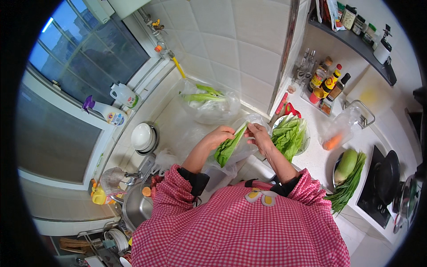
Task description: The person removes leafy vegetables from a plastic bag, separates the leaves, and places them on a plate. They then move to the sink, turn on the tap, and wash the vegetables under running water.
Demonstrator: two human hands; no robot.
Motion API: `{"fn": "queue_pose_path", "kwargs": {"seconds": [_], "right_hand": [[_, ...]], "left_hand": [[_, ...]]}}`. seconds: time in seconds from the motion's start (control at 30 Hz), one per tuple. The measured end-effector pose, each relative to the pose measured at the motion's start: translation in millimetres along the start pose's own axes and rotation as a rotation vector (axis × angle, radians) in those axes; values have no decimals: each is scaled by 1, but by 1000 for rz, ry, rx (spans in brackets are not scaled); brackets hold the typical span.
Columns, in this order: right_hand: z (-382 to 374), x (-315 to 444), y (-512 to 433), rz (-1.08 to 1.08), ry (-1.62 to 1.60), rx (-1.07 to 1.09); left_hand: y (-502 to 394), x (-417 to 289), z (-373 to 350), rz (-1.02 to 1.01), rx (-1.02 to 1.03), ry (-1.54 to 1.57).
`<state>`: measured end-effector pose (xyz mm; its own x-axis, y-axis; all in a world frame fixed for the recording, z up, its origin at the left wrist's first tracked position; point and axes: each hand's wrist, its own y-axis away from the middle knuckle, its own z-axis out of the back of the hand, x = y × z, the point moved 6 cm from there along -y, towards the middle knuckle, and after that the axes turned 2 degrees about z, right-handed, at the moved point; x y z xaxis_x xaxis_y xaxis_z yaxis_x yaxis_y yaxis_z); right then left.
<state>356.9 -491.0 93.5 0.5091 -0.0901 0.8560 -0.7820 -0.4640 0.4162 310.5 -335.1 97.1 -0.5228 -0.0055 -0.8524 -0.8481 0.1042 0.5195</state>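
Between my hands is a green leaf vegetable (229,149), its pale stem pointing up to the right and its leafy end hanging down. My left hand (218,136) grips the stem from the left. At the upper end of that stem, the fingers of my right hand (259,136) pinch it. Below the leaf lies a clear plastic bag (245,152) that drapes over the counter edge. Just right of my right hand, a plate (306,143) carries a heap of similar leaves (289,135). Farther back, another plastic bag (213,108) contains more green stalks (205,96).
White bowls (143,137) stand left, near the steel sink (136,203) and faucet (131,177). On the right are a bagged carrot (332,142), a green radish (347,163), chives (350,187), a black pan (387,177) on the cooktop (367,193) and sauce bottles (330,81) below a shelf (353,41).
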Motion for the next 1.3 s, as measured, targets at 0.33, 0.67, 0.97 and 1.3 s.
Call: {"fn": "queue_pose_path", "kwargs": {"seconds": [0.33,0.67,0.97,1.3], "right_hand": [[-16,20,29,28,108,69],[-28,33,37,93,153,133],[-25,58,30,277,262,156],[-16,66,25,352,558,193]], "left_hand": [[28,-47,-27,-36,51,-61],[16,-55,-22,-163,-38,-143],[26,-84,-29,-247,-61,-103],[28,-100,-25,-499,-209,-574]]}}
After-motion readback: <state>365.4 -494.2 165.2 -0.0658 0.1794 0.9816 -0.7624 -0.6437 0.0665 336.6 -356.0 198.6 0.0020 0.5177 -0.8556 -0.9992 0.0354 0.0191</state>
